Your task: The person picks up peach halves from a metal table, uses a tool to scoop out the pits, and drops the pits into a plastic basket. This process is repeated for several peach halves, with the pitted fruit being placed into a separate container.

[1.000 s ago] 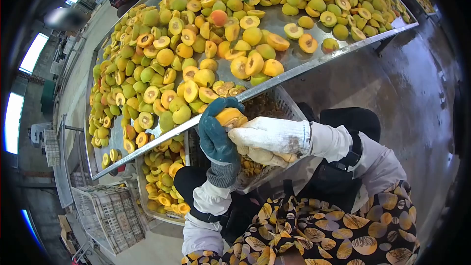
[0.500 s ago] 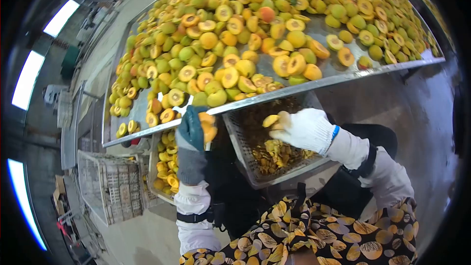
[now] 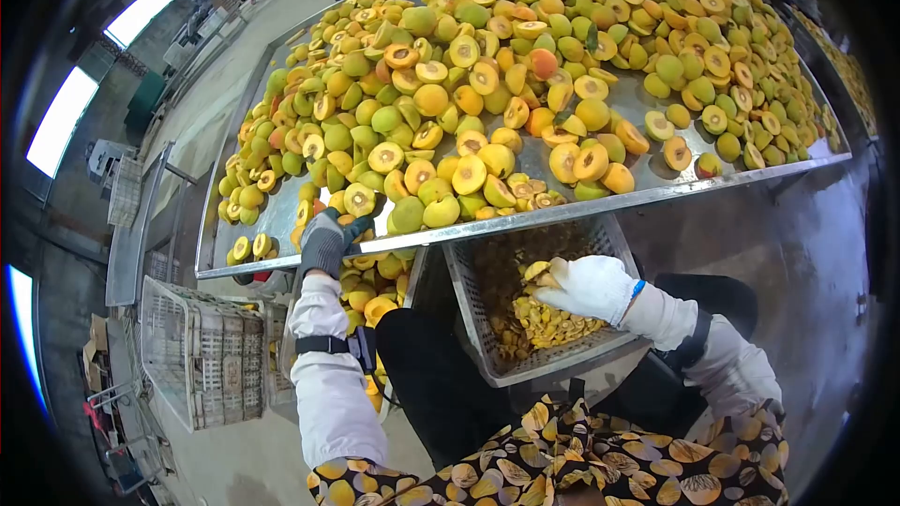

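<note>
Right of centre, the right hand (image 3: 595, 289) has fingers closed on a yellow fruit piece (image 3: 536, 271) over the crate (image 3: 562, 364), seemingly tucked under the desk (image 3: 562, 213) for easy reach; centre-left, the left hand (image 3: 324, 245) touches the rim beside halved fruit (image 3: 471, 174), grip unclear.

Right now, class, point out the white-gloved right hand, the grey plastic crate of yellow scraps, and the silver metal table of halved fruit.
White-gloved right hand (image 3: 596, 289): head view, back of the glove.
Grey plastic crate (image 3: 562, 364): head view, near wall.
Silver metal table (image 3: 600, 206): head view, front rim.
</note>
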Tool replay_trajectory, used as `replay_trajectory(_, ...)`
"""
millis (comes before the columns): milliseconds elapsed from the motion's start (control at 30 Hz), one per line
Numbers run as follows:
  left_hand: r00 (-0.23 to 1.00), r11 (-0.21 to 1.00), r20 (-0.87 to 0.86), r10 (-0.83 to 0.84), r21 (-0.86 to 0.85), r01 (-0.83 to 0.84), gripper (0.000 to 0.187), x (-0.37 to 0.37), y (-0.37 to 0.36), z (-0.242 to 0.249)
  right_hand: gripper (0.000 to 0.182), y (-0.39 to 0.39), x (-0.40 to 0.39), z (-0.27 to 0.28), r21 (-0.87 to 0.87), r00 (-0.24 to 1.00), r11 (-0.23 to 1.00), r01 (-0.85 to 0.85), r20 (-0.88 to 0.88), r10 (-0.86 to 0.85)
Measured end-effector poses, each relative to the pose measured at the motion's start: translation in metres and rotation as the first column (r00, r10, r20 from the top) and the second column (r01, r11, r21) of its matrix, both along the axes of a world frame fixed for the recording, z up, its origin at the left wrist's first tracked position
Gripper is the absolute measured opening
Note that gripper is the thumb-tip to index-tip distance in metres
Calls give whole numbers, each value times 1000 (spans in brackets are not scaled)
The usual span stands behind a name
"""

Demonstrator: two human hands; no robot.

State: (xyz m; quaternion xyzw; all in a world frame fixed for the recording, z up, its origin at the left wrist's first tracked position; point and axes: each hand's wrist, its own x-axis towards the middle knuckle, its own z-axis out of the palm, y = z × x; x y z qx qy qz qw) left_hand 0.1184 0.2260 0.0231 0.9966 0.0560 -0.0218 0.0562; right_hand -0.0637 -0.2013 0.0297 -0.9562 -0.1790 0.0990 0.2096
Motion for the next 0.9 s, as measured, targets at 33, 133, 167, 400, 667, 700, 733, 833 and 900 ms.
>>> replay_trajectory(33, 998, 995, 47, -28, -97, 33, 70, 0, 4, -6, 49, 3, 0, 5, 185, 997, 983, 20, -77, -6)
replay_trajectory(133, 873, 928, 475, 115, -364, 76, 47, -20, -21, -21, 51, 8, 5, 39, 551, 734, 745, 376, -668, 123)
replay_trajectory(167, 744, 898, 649, 157, -408, 166, 43, -20, -24, -35, 56, 8, 4, 54, 610, 593, 596, 522, -762, 261)
replay_trajectory(400, 931, -142, 366, 17, -920, 364, 25, -121, -220, 18, 59, 13, 9, 70, 648, 451, 160, 744, -664, 596)
replay_trajectory(667, 888, 68, 459, -27, -885, 460, 29, -134, -252, 22, 41, 6, 1, 66, 673, 906, 676, 301, -422, 16)
replay_trajectory(700, 937, -51, 350, 1, -936, 349, 34, -135, -253, 22, 41, 7, 0, 63, 634, 961, 741, 221, -273, -53)
replay_trajectory(733, 972, -172, 233, 13, -958, 231, 40, -135, -254, 22, 42, 8, 0, 64, 566, 973, 800, 202, -210, -97)
replay_trajectory(833, 997, -333, 71, 5, -940, 68, 57, -138, -263, 27, 52, 13, 0, 61, 382, 984, 908, 174, -30, -176)
replay_trajectory(900, 997, -312, 68, 39, -947, 77, 62, -143, -270, 32, 52, 15, -2, 55, 384, 976, 908, 170, 62, -209)
